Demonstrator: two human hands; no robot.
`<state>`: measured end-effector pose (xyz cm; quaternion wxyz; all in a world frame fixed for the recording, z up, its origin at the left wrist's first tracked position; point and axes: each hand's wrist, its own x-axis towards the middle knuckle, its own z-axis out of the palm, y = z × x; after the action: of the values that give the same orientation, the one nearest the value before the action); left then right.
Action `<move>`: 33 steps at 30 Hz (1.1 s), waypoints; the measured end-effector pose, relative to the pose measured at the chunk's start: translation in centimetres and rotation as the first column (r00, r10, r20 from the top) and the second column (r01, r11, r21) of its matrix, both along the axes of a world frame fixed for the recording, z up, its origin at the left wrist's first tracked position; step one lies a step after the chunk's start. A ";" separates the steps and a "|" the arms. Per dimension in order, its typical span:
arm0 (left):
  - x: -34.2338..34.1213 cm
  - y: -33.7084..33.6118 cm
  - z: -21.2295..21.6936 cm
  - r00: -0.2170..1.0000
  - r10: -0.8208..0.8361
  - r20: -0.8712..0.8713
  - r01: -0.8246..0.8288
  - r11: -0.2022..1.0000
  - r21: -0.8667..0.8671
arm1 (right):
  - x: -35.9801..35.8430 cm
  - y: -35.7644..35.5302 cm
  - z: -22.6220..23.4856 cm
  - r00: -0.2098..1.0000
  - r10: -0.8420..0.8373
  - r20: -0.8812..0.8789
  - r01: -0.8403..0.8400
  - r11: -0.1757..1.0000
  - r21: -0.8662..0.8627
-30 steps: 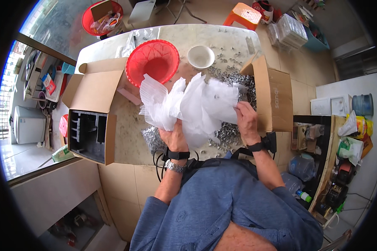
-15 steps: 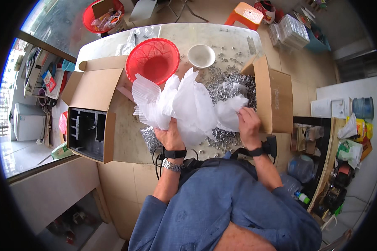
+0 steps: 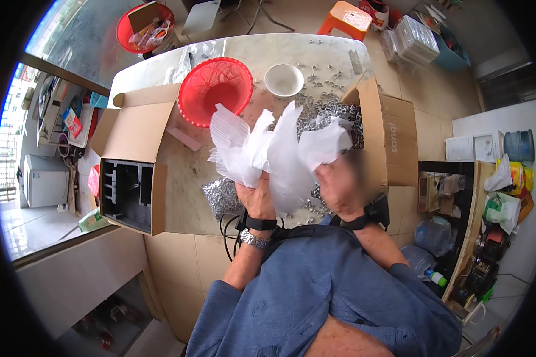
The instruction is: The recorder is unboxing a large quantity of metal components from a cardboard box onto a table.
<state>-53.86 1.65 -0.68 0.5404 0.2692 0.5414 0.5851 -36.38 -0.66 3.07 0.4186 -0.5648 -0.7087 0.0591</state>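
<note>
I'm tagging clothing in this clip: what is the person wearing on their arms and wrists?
Blue long sleeves, pushed up the forearms. The left hand wrist carries a black band and, below it, a silver metal-link watch or bracelet. The right hand, motion-blurred, has a black strap at its wrist. No gloves.

The right hand (image 3: 339, 187) is motion-blurred, its fingers indistinct. The bunch of clear plastic bags (image 3: 274, 152) hides the left hand's (image 3: 257, 199) fingertips and part of the small metal parts (image 3: 333, 113) behind.
</note>
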 end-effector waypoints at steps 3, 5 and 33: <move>0.4 -1.1 -1.0 0.996 -0.090 -0.012 0.090 0.996 -0.001 | -2.3 0.0 0.7 0.977 0.212 0.017 -0.212 0.977 -0.027; -0.3 -1.8 -2.5 0.965 -0.219 0.146 0.225 0.974 -0.022 | -3.5 0.1 0.9 0.956 0.294 0.020 -0.292 0.954 -0.061; -4.8 1.5 -2.4 0.941 0.040 0.335 0.000 0.993 -0.117 | 0.8 -1.3 -6.9 0.792 -0.368 -0.488 0.000 0.799 -0.602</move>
<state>-58.66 3.12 -3.11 0.6336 0.1281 0.4765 0.5958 -35.59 -1.93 -3.82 0.4292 -0.6870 -0.4324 0.3959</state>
